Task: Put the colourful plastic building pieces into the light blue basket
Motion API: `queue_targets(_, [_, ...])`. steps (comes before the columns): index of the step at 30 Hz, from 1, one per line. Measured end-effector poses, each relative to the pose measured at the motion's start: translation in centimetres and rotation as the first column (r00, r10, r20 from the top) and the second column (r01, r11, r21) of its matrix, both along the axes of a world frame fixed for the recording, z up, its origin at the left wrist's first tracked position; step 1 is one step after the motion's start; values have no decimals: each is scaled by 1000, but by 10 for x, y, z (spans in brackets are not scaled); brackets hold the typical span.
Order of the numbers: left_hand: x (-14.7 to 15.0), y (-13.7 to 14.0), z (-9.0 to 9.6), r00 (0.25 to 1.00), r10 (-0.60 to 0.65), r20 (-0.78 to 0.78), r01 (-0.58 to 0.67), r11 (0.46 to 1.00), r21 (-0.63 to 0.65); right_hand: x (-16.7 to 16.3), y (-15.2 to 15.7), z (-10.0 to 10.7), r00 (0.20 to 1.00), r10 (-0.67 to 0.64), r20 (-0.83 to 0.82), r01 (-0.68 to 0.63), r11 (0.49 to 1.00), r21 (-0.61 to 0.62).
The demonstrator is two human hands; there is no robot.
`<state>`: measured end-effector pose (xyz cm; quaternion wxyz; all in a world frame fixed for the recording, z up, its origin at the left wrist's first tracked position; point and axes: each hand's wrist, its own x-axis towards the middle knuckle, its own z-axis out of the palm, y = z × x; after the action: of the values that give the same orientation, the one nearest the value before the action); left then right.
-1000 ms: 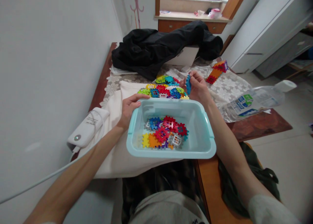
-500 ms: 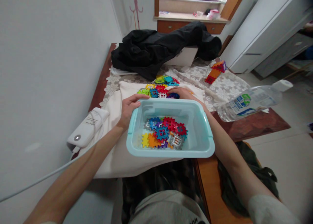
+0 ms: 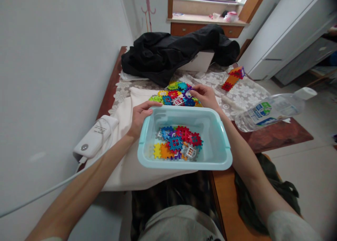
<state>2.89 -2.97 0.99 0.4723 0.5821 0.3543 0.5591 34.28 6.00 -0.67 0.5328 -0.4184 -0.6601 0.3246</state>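
My left hand (image 3: 140, 117) grips the back left corner of a light blue plastic basin (image 3: 210, 139), its fingers over the rim. Inside the basin lie several interlocking building tiles (image 3: 175, 142) in blue, red, yellow, orange and grey. Behind the far rim, a heap of similar tiles (image 3: 167, 100) rests on white cloth; the basin hides its near side. Over that heap my right hand (image 3: 204, 94) pinches a purple building tile (image 3: 187, 93) with a pale window-like middle, between thumb and fingers.
A clear plastic bottle (image 3: 271, 109) stands at the right. Behind it is an orange and red tile structure (image 3: 233, 79). Black clothing (image 3: 179, 48) covers the table's back. A white power strip or adapter (image 3: 96, 135) with a cable lies at the left, near the wall.
My right hand has risen from the heap and moved slightly right, now with a purple tile between its fingers. My left hand has kept its grip on the basin.
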Motion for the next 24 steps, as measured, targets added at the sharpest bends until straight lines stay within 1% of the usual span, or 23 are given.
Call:
queue_targets(2, [1,0,2,1000,-1,3,1,1000,-14,-1,0,4,977,17,-213,-21,1000,-13])
queue_targets(4, [1,0,3,1000,-4,3,4,1000,-25,-1,-5,11,923,63,-381,-78,997,-24])
queue_targets(6, [1,0,3,1000,-5,3,5,1000,-28,-1,-13,20,873,146,-465,-185,982,-38])
queue_targets(8, [1,0,2,1000,-10,11,11,999,-31,-2,-23,27,853,269,-448,-328,943,-58])
queue_targets(10, [0,1,0,1000,-16,15,17,999,-36,-4,-28,30,844,393,-366,-453,887,-92])
queue_targets(11, [-1,1,-1,1000,-15,11,15,999,-35,-5,-29,30,843,422,-333,-478,872,-104])
queue_targets(12, [-1,1,-3,1000,-9,3,9,999,-34,-6,-28,28,852,423,-310,-474,873,-111])
queue_targets(13, [-2,1,-3,1000,-1,-8,1,999,-33,-6,-26,25,872,392,-293,-439,891,-117])
queue_targets(15, [-2,1,-4,999,16,-28,-17,999,-33,-4,-17,15,943,260,-209,-289,949,-123])
queue_targets(17, [-3,1,-4,999,26,-42,-27,999,-34,-1,-8,5,991,135,11,-134,987,-89])
queue_targets(18, [-2,1,-4,999,28,-42,-30,999,-30,1,-4,-1,984,95,150,-88,995,-49])
queue_targets(19, [-2,1,-4,999,27,-39,-28,999,-25,2,0,-6,956,75,284,-75,997,-10])
queue_targets(21, [-2,0,-3,1000,16,-23,-16,1000,-24,2,3,-14,861,99,498,-126,992,19])
queue_targets(23, [-1,0,-2,1000,4,-3,-4,999,-32,1,4,-19,771,138,622,-180,984,5])
queue_targets(24, [-1,0,-2,1000,1,0,-1,999,-33,-1,2,-19,748,144,648,-187,982,-2])
